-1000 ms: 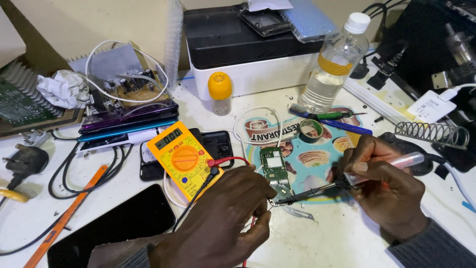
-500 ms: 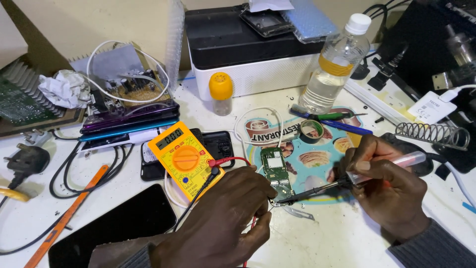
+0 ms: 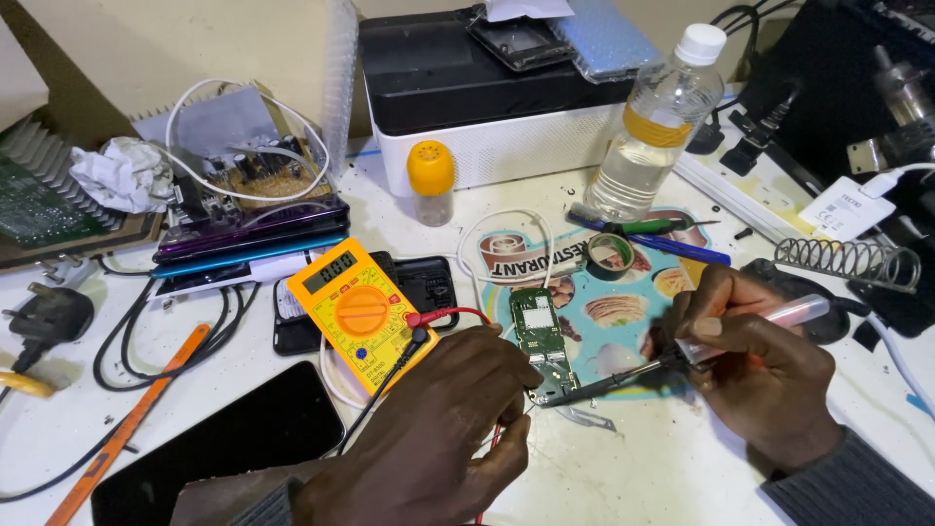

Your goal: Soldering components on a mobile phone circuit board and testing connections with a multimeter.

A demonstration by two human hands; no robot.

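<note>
A small green circuit board [image 3: 539, 336] lies near the middle of the white bench [image 3: 643, 468], on a printed paper mat [image 3: 604, 292] with pictures of food. The right hand [image 3: 755, 365] is closed pen-fashion around a clear-handled soldering iron [image 3: 682, 353], whose dark tip reaches left to the near end of the board. The left hand [image 3: 443, 429] rests knuckles-up just left of that end, fingers curled down by the board's near corner; whether they pinch anything cannot be told. Red and black leads run from under this hand to a yellow multimeter [image 3: 358, 310] lying just to the left. Near and left of the meter lies a black phone [image 3: 229, 443], face up, beside an orange strip [image 3: 131, 424]. Farther off stand a small jar with a yellow cap [image 3: 431, 183], a clear plastic bottle [image 3: 653, 127] and a black-and-white box [image 3: 487, 97]. A coiled wire stand [image 3: 845, 261] sits to the far right.
</note>
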